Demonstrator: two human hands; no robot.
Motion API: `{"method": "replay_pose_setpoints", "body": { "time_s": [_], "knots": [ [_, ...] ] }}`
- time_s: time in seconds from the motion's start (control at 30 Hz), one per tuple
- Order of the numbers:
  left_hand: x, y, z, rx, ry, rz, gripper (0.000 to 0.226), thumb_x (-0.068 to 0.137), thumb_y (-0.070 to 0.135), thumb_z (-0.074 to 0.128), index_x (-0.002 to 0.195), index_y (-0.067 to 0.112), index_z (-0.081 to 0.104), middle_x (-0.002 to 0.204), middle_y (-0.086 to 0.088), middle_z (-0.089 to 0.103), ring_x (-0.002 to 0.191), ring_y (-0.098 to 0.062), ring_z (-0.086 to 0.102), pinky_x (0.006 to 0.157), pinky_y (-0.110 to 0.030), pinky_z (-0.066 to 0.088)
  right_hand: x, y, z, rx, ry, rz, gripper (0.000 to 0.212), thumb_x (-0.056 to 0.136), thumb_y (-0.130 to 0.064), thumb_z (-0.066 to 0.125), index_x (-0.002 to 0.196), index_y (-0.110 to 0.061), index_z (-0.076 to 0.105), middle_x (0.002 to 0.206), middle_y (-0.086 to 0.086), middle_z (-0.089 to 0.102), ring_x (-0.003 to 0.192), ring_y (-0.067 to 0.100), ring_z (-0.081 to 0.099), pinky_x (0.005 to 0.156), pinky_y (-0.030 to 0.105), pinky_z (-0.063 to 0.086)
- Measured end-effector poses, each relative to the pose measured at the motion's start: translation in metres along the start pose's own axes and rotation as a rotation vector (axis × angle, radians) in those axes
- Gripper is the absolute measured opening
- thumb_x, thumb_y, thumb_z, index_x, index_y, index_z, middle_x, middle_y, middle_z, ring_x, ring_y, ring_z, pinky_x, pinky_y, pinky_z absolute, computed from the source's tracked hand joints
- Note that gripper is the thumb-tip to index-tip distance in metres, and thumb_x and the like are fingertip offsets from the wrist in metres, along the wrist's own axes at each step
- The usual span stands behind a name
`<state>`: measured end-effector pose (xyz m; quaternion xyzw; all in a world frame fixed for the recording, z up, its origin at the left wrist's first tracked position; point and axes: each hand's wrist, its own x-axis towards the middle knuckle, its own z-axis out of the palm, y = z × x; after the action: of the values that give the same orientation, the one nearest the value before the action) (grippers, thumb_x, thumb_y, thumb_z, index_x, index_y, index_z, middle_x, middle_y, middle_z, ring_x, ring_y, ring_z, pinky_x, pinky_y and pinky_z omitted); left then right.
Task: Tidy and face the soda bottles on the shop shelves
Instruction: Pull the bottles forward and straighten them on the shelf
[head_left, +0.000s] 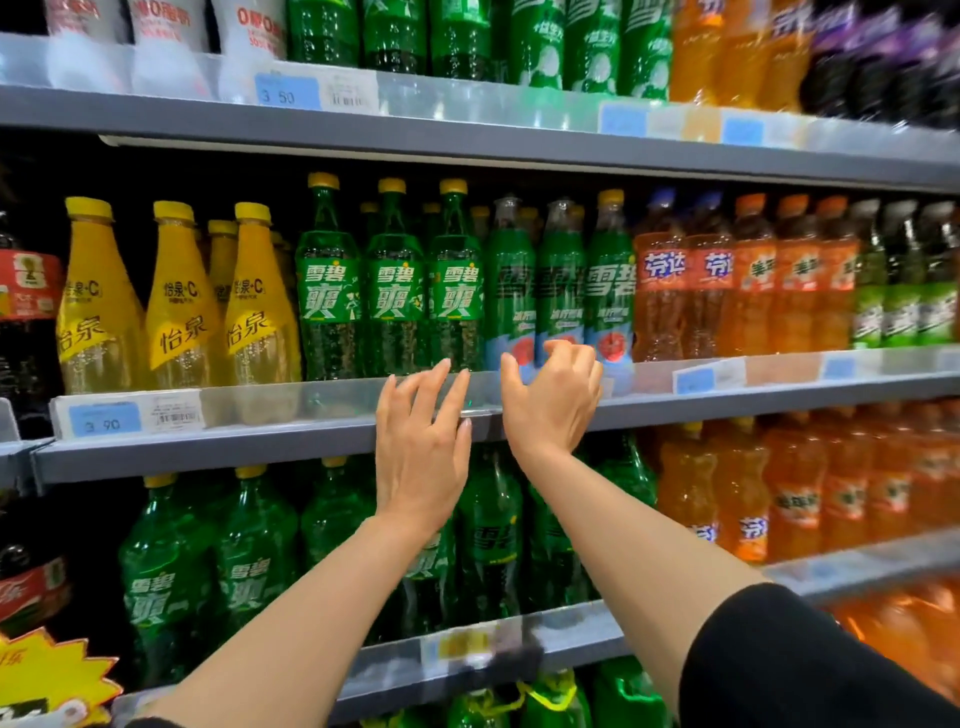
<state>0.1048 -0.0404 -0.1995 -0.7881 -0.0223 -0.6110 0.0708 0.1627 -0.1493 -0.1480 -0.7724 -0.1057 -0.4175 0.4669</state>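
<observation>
facing looks mostly done mid-frame: left hand (422, 457) spread and empty, right hand (553, 400) loosely curled, empty, nearing green soda bottles (561, 291).

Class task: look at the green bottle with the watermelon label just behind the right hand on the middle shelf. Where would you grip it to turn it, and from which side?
Probably the label-wrapped body of the watermelon bottle, approached from the open front, above the clear shelf rail. Neighbours crowd both sides and the rail hides its base. The right hand, fingers curled, is already in front of it; the left hand is open.
</observation>
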Motion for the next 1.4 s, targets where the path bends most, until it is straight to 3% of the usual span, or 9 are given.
{"method": "replay_pose_setpoints", "body": {
  "time_s": [0.17,0.37,0.5,0.6,0.9,1.07,1.17,1.27,1.4],
  "knots": [
    [0.008,0.052,0.015,-0.073,-0.059,0.068,0.049,0.086,0.019,0.065,0.133,0.009,0.056,0.136,-0.013,0.054,0.123,-0.028,0.041,0.112,-0.05,0.024,0.038,0.055,-0.041,-0.198,-0.067,-0.013,0.052,0.093,-0.042,0.054,0.134,-0.011,0.044,0.138,0.007,0.043,0.129,0.025,0.037,0.106,0.037,0.029],
    [0.031,0.111,0.047,-0.069,-0.251,0.203,0.065,0.071,0.024,0.08,0.13,0.008,0.059,0.137,-0.012,0.055,0.13,-0.028,0.05,0.111,-0.055,0.03,0.078,0.108,-0.057,-0.217,-0.117,0.032,0.072,0.095,-0.045,0.049,0.151,-0.011,0.02,0.158,0.011,0.018,0.145,0.026,0.016,0.116,0.041,0.016],
    [0.048,0.135,0.071,-0.025,-0.304,0.235,0.069,0.073,0.029,0.078,0.135,0.009,0.055,0.142,-0.01,0.052,0.134,-0.026,0.046,0.113,-0.053,0.02,0.11,0.134,-0.061,-0.24,-0.078,0.099,0.063,0.094,-0.044,0.051,0.144,-0.009,0.035,0.151,0.014,0.033,0.14,0.028,0.027,0.114,0.041,0.02],
    [0.053,0.148,0.085,0.03,-0.319,0.222,0.072,0.074,0.037,0.075,0.138,0.011,0.052,0.143,-0.008,0.05,0.136,-0.025,0.044,0.114,-0.058,0.023,0.118,0.15,-0.056,-0.258,-0.078,0.054,0.059,0.095,-0.047,0.047,0.139,-0.009,0.042,0.141,0.012,0.046,0.133,0.028,0.036,0.112,0.041,0.026],
    [0.047,0.156,0.1,0.095,-0.269,0.199,0.077,0.081,0.044,0.067,0.145,0.009,0.041,0.147,-0.009,0.045,0.135,-0.029,0.042,0.114,-0.06,0.019,0.111,0.178,-0.047,-0.212,-0.05,-0.034,0.063,0.098,-0.051,0.037,0.148,-0.012,0.031,0.154,0.004,0.033,0.144,0.019,0.022,0.117,0.04,0.014],
    [0.045,0.158,0.098,0.164,-0.335,0.222,0.082,0.081,0.043,0.067,0.149,0.01,0.034,0.154,-0.011,0.035,0.141,-0.031,0.033,0.114,-0.061,0.018,0.105,0.2,-0.057,-0.235,-0.231,-0.169,0.065,0.1,-0.05,0.03,0.154,-0.019,0.01,0.162,-0.003,0.005,0.149,0.013,-0.002,0.119,0.042,0.0],
    [0.043,0.163,0.089,0.212,-0.453,0.232,0.087,0.084,0.047,0.062,0.154,0.014,0.022,0.161,-0.014,0.01,0.149,-0.032,0.009,0.117,-0.06,0.007,0.107,0.205,-0.073,-0.246,-0.381,-0.198,0.064,0.101,-0.05,0.03,0.154,-0.024,0.006,0.162,-0.006,-0.003,0.148,0.012,-0.007,0.118,0.045,-0.003],
    [0.039,0.169,0.073,0.201,-0.604,0.216,0.088,0.091,0.046,0.053,0.155,0.017,0.001,0.161,-0.009,-0.014,0.148,-0.028,-0.015,0.119,-0.054,-0.005,0.104,0.204,-0.093,-0.245,-0.514,-0.171,0.064,0.1,-0.049,0.033,0.154,-0.024,0.011,0.162,-0.004,0.003,0.149,0.016,0.002,0.119,0.049,0.002],
    [0.029,0.174,0.043,0.136,-0.721,0.151,0.082,0.094,0.037,0.053,0.155,0.015,0.002,0.163,-0.005,-0.003,0.15,-0.021,-0.005,0.119,-0.048,-0.003,0.084,0.205,-0.123,-0.231,-0.579,-0.13,0.06,0.1,-0.043,0.038,0.152,-0.019,0.021,0.159,0.001,0.02,0.146,0.021,0.018,0.117,0.05,0.016]
  ]
}}
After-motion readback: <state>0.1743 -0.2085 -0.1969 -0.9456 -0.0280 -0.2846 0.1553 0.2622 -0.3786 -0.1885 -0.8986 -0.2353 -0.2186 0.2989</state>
